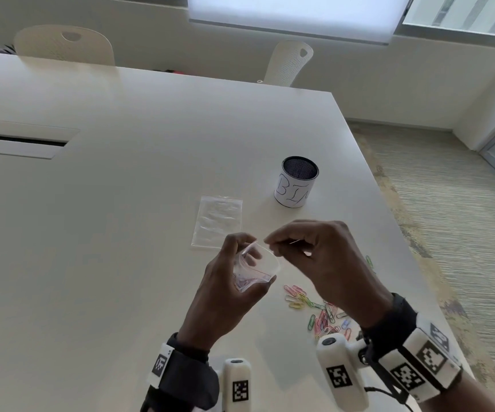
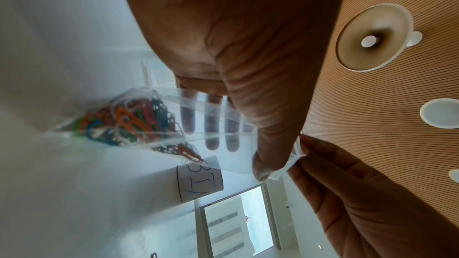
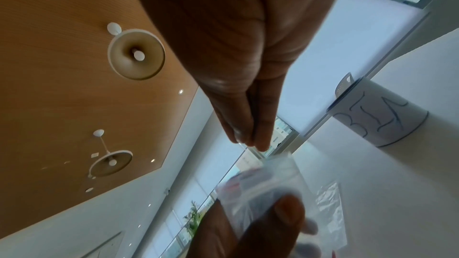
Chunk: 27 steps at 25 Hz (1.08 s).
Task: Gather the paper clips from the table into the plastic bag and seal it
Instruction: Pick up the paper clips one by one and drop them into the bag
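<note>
My left hand (image 1: pixel 234 270) holds a small clear plastic bag (image 1: pixel 259 264) up above the table, mouth open towards my right hand. Several coloured paper clips (image 2: pixel 134 123) lie bunched in the bag's bottom, and my left thumb (image 2: pixel 268 125) presses its rim. My right hand (image 1: pixel 273 243) hovers at the bag's mouth, its thumb and fingertips (image 3: pixel 250 140) pinched together on what looks like a thin paper clip (image 1: pixel 295 241). A loose pile of coloured clips (image 1: pixel 320 310) lies on the white table (image 1: pixel 121 203) under my right wrist.
A second, empty clear bag (image 1: pixel 218 223) lies flat just beyond my hands. A black mesh cup labelled BIN (image 1: pixel 298 182) stands further back to the right. One green clip (image 1: pixel 369 261) lies near the table's right edge. Two chairs stand behind the table.
</note>
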Motion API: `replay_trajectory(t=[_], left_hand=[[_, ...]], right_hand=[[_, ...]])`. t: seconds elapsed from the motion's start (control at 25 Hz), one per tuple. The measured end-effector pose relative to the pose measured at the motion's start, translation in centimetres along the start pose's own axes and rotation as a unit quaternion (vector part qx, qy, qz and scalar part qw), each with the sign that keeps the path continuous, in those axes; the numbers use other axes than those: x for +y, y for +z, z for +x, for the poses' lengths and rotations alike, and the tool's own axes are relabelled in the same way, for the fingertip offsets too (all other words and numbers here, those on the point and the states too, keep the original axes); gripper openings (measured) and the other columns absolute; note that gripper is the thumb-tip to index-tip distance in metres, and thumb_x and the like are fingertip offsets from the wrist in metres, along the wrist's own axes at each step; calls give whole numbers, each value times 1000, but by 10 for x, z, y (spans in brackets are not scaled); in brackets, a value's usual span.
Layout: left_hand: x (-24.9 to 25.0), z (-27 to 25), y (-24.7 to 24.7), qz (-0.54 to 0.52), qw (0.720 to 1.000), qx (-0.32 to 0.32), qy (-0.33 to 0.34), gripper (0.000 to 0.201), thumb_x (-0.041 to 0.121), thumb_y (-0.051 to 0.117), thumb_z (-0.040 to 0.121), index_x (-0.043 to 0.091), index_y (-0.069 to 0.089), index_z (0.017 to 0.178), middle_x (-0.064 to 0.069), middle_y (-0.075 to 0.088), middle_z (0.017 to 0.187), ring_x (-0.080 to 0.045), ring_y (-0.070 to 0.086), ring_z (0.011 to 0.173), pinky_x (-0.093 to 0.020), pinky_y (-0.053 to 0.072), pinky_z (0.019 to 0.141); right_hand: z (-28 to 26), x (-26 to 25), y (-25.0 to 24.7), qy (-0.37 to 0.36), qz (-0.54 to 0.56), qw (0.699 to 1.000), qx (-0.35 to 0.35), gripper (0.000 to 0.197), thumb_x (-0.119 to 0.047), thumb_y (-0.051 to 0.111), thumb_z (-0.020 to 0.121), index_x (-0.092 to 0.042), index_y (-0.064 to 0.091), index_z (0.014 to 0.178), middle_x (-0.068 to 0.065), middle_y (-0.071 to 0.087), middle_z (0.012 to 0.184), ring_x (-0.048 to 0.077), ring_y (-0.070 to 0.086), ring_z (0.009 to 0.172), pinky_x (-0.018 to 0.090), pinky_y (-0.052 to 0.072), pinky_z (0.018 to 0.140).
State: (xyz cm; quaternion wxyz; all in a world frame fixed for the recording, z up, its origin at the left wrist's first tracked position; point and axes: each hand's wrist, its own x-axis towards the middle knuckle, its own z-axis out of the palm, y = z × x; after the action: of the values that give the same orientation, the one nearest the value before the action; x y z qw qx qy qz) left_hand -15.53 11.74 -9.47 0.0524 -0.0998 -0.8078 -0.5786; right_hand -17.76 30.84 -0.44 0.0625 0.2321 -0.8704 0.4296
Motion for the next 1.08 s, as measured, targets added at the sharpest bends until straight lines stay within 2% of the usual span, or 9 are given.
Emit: replay_trajectory(t=[0.2, 0.36, 0.4, 0.48, 0.56, 0.68, 0.8, 0.96, 1.08], left_hand=[[-1, -1, 0, -12, 1000, -1, 3, 56, 21, 88, 86, 34, 50, 126, 11, 69, 110, -15, 68, 104, -33, 63, 80], [-2, 0, 1, -9, 1000, -6, 7, 58, 20, 88, 86, 33, 50, 127, 11, 69, 111, -14, 67, 106, -33, 62, 80], [-2, 0, 2, -10, 1000, -9, 8, 57, 20, 88, 86, 34, 50, 127, 11, 69, 111, -14, 67, 105, -33, 62, 80], [-2, 0, 3, -15, 1000, -12, 6, 57, 19, 88, 86, 35, 51, 126, 11, 69, 110, -14, 67, 105, -32, 62, 80], [-2, 0, 4, -17, 1000, -13, 6, 57, 19, 88, 86, 36, 51, 125, 11, 69, 110, -14, 67, 104, -30, 61, 79], [-2, 0, 4, -19, 1000, -12, 9, 56, 20, 88, 85, 35, 52, 125, 10, 69, 109, -15, 68, 105, -25, 60, 78], [-2, 0, 3, -20, 1000, -10, 11, 56, 20, 89, 85, 35, 52, 125, 11, 68, 109, -15, 68, 105, -23, 60, 77], [-3, 0, 3, -15, 1000, -8, 14, 57, 22, 89, 85, 36, 51, 125, 14, 67, 108, -14, 68, 104, -19, 58, 75], [-3, 0, 3, -13, 1000, -7, 18, 57, 22, 89, 85, 36, 51, 125, 15, 66, 108, -13, 68, 103, -17, 57, 75]], right_hand=[[-10, 36, -32, 83, -68, 994, 16, 14, -4, 81, 88, -15, 84, 96, -6, 80, 80, 5, 76, 74, 21, 63, 76], [-23, 92, -58, 160, -150, 975, 30, 15, -7, 80, 90, -19, 83, 100, -12, 77, 85, -13, 72, 78, 3, 55, 75], [-26, 105, -64, 181, -159, 970, 42, 16, -7, 78, 91, -19, 82, 102, -10, 78, 90, -10, 73, 79, 5, 55, 77], [-30, 125, -70, 217, -177, 959, 51, 18, -7, 75, 94, -15, 80, 109, 0, 80, 103, 6, 75, 88, 15, 55, 79], [-32, 137, -71, 248, -219, 943, 31, 25, -7, 70, 97, -11, 76, 121, 8, 76, 120, 19, 72, 98, 22, 51, 82], [-34, 150, -69, 301, -275, 913, -5, 34, -9, 63, 101, -8, 68, 134, 15, 65, 136, 29, 66, 118, 34, 51, 97], [-34, 155, -66, 322, -304, 896, -22, 33, -10, 54, 105, -7, 66, 135, 16, 62, 134, 31, 64, 118, 39, 53, 103], [-32, 146, -57, 303, -275, 911, -55, 27, -7, 53, 105, -7, 70, 126, 11, 64, 122, 24, 63, 109, 31, 53, 96], [-29, 136, -54, 283, -197, 933, -100, 23, -8, 56, 104, -12, 74, 119, 2, 69, 114, 14, 66, 99, 17, 52, 81]])
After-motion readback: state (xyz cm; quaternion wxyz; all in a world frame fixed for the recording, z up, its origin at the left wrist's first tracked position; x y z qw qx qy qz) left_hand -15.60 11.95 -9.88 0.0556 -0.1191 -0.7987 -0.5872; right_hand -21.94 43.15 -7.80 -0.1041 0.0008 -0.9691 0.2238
